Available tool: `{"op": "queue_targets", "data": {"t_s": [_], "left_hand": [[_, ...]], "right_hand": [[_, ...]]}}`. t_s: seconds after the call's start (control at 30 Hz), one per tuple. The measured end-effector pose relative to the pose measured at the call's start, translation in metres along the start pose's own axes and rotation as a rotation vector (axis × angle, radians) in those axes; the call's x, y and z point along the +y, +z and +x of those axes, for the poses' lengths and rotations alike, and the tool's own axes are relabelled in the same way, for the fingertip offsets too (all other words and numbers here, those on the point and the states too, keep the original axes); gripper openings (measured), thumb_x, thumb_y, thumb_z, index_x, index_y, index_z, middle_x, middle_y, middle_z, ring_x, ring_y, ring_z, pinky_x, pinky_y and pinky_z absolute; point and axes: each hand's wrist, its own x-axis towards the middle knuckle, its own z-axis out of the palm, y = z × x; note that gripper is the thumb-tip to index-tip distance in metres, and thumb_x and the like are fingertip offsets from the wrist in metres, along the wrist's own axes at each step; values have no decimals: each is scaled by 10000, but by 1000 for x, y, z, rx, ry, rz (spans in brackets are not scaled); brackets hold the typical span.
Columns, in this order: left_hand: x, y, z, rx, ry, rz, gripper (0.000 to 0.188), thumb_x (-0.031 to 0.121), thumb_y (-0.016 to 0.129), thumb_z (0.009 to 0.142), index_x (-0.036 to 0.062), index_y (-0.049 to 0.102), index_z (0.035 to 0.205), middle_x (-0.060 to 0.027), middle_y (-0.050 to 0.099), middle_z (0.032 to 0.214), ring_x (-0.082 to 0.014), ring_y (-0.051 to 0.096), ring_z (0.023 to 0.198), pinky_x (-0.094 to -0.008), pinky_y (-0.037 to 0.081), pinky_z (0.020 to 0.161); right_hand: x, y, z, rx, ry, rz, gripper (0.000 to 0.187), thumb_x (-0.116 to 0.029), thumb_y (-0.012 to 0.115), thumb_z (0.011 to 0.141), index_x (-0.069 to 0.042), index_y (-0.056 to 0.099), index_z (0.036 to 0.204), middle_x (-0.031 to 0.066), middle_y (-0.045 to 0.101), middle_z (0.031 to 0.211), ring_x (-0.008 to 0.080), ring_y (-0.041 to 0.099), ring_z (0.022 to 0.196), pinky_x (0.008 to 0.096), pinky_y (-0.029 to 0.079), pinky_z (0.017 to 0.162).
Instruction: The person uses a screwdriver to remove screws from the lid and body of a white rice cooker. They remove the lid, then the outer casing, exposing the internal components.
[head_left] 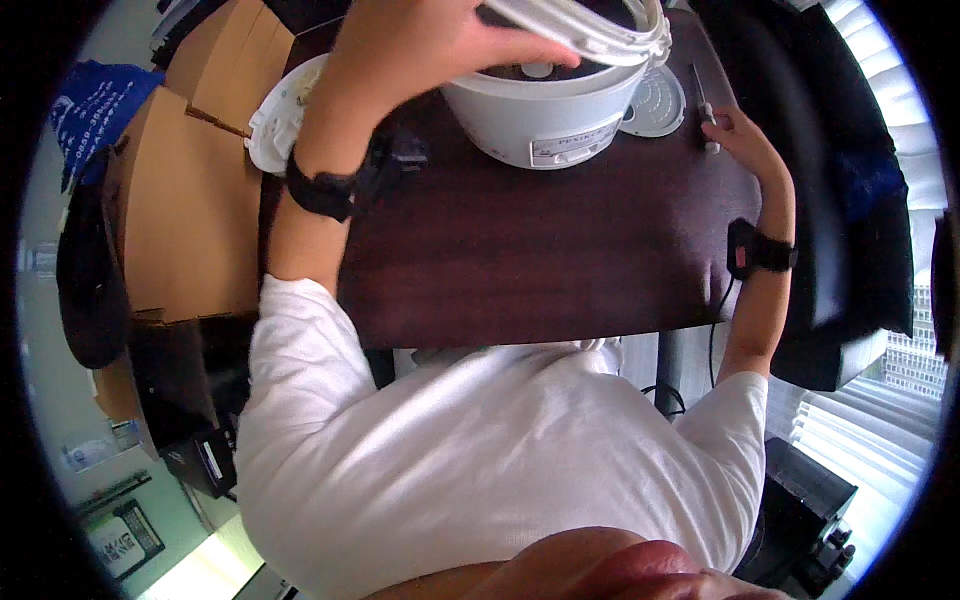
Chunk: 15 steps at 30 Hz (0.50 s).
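Observation:
A white rice cooker (530,110) stands at the far middle of the table, its front panel facing me. Its ring-shaped lid (600,45) is raised and tilted over the pot. My left hand (425,45) grips the near-left edge of that lid, thumb along the rim, the other fingers out of sight. At the far right, a screwdriver (708,112) lies with its thin shaft pointing away from me. My right hand (748,142) has thumb and fingertips closed on its handle. A round grey perforated plate (655,105) lies between the cooker and the screwdriver.
On the dark wooden table (540,255), a white dish with small pieces (268,128) sits left, partly behind my left arm. A small black object (408,152) lies nearby. Cardboard boxes (190,215) flank the left edge; a black padded seat (850,200) borders the right.

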Motion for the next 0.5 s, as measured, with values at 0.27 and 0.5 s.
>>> {"op": "queue_targets", "data": {"t_s": [0.27,0.5], "left_hand": [[-1,-2,75,-231,342,139,428,269,873,584,43,642,864,-95,579,920,-265,551,961,-377,472,894],[-13,20,64,93,216,65,783,290,857,687,86,469,1336,-187,433,1336,-356,448,1255,-447,372,1091]], "right_hand": [[-153,-18,-65,542,-728,269,581,-277,812,793,-50,564,1267,124,607,1211,240,597,1106,363,478,905],[-182,-9,-53,590,-654,218,452,-262,808,792,-49,624,1146,125,616,1041,249,632,911,356,512,778]]}}
